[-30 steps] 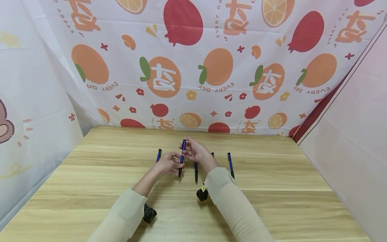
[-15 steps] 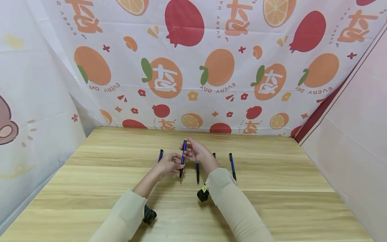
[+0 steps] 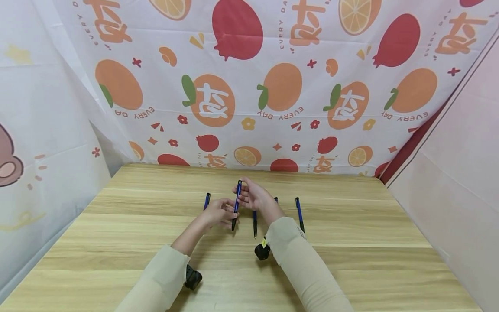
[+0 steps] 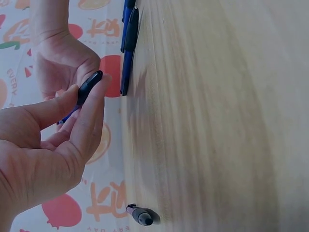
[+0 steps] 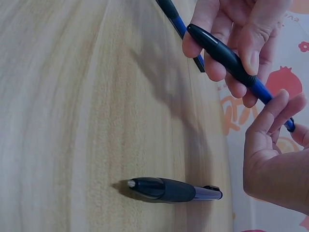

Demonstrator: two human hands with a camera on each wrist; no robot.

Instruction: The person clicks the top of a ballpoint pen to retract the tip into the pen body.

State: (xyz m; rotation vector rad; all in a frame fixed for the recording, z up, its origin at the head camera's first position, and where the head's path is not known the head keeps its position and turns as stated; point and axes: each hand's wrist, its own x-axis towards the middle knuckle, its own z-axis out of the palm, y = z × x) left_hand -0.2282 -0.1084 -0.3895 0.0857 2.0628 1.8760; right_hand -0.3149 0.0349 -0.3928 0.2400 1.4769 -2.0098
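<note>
A blue ballpoint pen [image 3: 237,201] with a black grip is held up over the table, tilted, grip end down. My left hand [image 3: 216,212] pinches it by the black grip, thumb on one side and fingers on the other. At the upper end, my right hand [image 3: 255,197] holds the pen with fingers along the barrel and its thumb [image 5: 300,135] at the black top. In the right wrist view the held pen's grip end looks rounded, without a metal point. Below lies a similar pen [image 5: 174,190] whose metal point shows.
Several matching pens lie on the wooden table [image 3: 117,242]: a left pen [image 3: 207,201] partly behind my left hand, a middle pen [image 3: 255,226], another pen [image 3: 276,199] mostly hidden by my right wrist, and a right-hand pen [image 3: 299,214]. A fruit-print cloth [image 3: 249,86] hangs behind.
Both hands keep their places on the pen. The thin point at its lower end, faintly seen earlier, no longer shows. The head view has shifted very slightly.
</note>
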